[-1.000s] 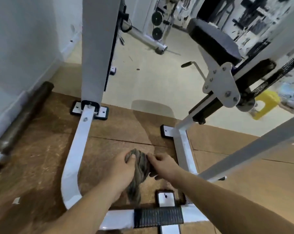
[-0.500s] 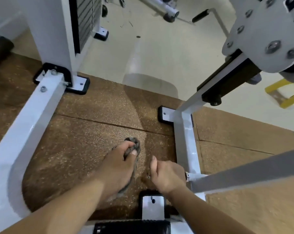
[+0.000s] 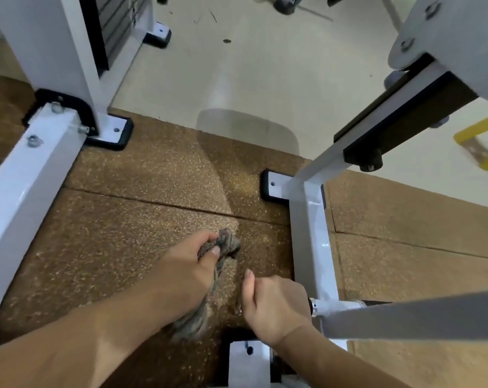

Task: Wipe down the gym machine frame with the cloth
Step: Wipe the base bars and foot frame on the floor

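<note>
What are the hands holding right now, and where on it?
The left hand grips the cloth by its bunched upper end; the rest hangs. The right hand shows nothing held.

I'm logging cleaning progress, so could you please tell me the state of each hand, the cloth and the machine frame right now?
left hand, grips the bunched cloth.
cloth, crumpled, clear of the frame, over the mat.
right hand, curled into a fist, nothing seen in it.
machine frame, glossy white, not touched by the cloth.
</note>
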Demonstrator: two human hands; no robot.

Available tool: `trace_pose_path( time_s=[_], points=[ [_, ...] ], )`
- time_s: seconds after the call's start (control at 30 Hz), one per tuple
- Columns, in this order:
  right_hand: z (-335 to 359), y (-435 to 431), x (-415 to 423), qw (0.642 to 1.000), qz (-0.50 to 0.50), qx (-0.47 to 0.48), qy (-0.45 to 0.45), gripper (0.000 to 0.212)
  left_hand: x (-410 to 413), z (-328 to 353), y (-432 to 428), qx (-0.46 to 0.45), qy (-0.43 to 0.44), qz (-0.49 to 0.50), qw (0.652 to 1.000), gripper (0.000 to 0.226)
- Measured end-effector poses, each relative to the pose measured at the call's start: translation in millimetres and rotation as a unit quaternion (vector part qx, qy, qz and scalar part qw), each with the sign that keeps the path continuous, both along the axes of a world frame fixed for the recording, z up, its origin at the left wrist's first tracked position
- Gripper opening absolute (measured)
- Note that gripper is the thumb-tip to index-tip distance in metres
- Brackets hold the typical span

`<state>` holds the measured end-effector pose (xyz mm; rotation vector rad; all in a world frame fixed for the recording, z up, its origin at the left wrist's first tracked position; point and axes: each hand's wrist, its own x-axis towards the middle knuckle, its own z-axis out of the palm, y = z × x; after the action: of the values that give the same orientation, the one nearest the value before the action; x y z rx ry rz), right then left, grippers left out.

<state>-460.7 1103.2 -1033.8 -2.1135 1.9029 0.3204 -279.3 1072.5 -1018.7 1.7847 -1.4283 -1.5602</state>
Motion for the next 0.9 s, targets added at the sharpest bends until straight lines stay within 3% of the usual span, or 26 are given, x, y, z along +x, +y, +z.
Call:
trace_pose_path(
  time_s=[0.2,0.4,0.63,0.8,0.9],
  points=[
    [9,-7,-7,0.992,-0.035,0.087,-0.079,0.065,-18,1,-41,-0.027,0.011,-0.097,0.995,0.027],
    [5,-1,-45,0.986,-0.135,0.008,-0.097,0.054,-57,16,-92,-0.061,0.046,-0.168,0.983,0.040],
    [-25,11,-56,0.984,-0.032,-0.170,0.035,0.049,-137,-31,-109,-0.096,0.105,-0.312,0.939,0.046],
    [-39,12,-65,0.975,-0.025,-0.219,0.014,0.043,-170,-75,-112,-0.120,0.103,-0.181,0.971,0.030],
    [-43,11,-66,0.974,-0.021,-0.227,0.008,0.041,-175,-84,-121,-0.064,0.133,-0.110,0.983,0.055]
  ],
)
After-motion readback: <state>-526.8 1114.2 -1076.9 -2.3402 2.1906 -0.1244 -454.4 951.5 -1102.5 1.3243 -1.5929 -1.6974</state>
